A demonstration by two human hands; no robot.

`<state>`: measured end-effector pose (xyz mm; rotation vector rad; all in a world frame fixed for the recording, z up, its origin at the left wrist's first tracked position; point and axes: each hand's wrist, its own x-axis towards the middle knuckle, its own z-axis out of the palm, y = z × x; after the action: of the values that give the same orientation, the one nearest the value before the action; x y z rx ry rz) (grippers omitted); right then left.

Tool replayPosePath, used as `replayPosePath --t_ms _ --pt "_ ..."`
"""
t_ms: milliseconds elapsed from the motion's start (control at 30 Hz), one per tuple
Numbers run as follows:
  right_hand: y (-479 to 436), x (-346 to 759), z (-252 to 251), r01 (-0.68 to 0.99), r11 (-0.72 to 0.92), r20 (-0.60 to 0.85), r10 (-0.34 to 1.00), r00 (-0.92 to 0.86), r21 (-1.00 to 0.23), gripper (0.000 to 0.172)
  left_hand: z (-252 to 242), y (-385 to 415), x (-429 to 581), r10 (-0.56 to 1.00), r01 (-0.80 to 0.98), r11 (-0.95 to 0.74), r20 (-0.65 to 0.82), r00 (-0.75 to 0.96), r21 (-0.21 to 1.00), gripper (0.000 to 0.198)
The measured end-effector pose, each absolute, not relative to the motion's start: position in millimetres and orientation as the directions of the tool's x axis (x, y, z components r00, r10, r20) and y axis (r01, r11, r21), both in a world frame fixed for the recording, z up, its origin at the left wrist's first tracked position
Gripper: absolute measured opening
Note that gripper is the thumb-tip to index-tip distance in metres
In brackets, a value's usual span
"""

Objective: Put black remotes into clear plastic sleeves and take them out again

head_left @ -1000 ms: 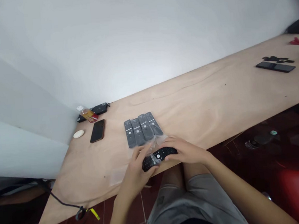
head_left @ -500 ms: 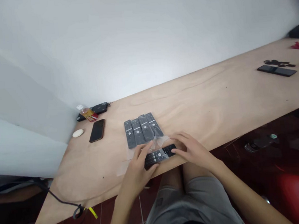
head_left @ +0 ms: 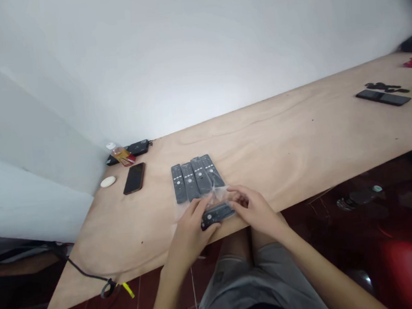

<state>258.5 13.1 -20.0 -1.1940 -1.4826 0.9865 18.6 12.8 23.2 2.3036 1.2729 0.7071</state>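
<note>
On plywood table (head_left: pixel 286 166), left hand (head_left: pixel 188 235), right hand (head_left: pixel 256 211) grasping plastic-wrapped black remote (head_left: pixel 216 216) between them.

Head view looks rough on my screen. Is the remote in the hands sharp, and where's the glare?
In the head view, the remote between the left hand and right hand looks dim and soft, its buttons unreadable; the white wall glares brightest; the table edge looks bowed by the wide lens.

Bright glare on the white wall (head_left: pixel 198 64), curved wide-angle edges, dark top-right corner
</note>
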Motion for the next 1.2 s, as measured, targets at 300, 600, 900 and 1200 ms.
replayPosePath --t_ms 300,600,900,1200 --pt "0.3 313.6 -9.8 0.235 0.143 0.125 0.988 -0.089 -0.961 0.038 20.8 4.0 -10.2 0.853 0.602 -0.497 0.224 0.472 0.625 0.054" --pt "-11.8 304.1 15.9 0.471 0.601 0.309 0.770 -0.558 -0.646 0.041 14.7 6.8 20.2 0.776 0.504 -0.613 0.346 0.527 0.609 0.024" --pt "-42.1 401.1 -7.5 0.666 0.349 0.262 0.937 -0.232 -0.659 0.027 -1.3 25.9 -1.2 0.776 0.722 -0.618 0.388 0.498 0.310 0.044" --pt "35.8 315.5 -21.3 0.713 0.349 0.418 0.904 -0.086 -0.608 0.036 -0.3 24.7 0.8 0.721 0.591 -0.692 0.428 0.545 0.414 0.014"
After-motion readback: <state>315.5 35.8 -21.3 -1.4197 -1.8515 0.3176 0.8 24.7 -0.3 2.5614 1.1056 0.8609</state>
